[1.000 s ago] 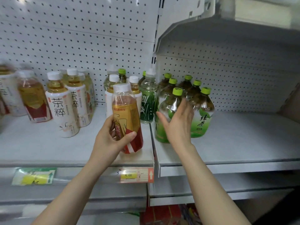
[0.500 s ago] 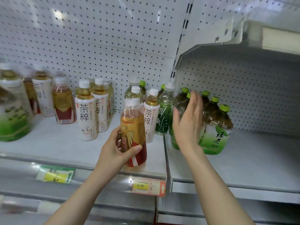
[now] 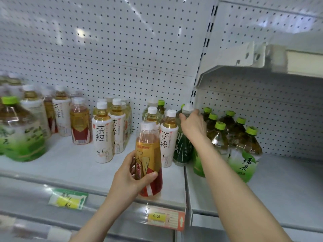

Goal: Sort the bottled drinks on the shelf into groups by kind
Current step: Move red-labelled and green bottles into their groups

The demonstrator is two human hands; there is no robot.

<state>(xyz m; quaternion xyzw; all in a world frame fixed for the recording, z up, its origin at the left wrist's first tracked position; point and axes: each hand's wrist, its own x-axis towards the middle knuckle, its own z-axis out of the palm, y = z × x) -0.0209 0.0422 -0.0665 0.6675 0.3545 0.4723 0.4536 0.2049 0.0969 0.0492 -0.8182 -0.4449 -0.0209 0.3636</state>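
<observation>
While your left hand (image 3: 130, 177) wraps its thumb and fingers around the waist of a clear plastic bottle of amber tea (image 3: 149, 159), holding it upright just above the front edge of the left shelf (image 3: 73, 169), your right hand (image 3: 192, 127) closes over the neck of a dark green bottle (image 3: 182, 145) with a white cap, which stands at the right end of that same shelf. The bottle you hold tapers to a white cap and wears a glossy orange, gold and red sleeve with a pale diagonal band. Behind it stand slim white-sleeved tea bottles (image 3: 103, 135) printed with black characters, their shoulders clear and golden. A second orange-and-red bottle (image 3: 80, 123) stands further left among more white-sleeved ones. On the right shelf (image 3: 279, 186), squat round-shouldered green tea bottles (image 3: 244, 152) with lime-green caps cluster together, brown liquid above green labels. Another such big bottle (image 3: 19, 133) sits far left, blurred. White perforated metal backs the smooth pale shelves, and an orange price tag (image 3: 166, 218) reads 4.00.
</observation>
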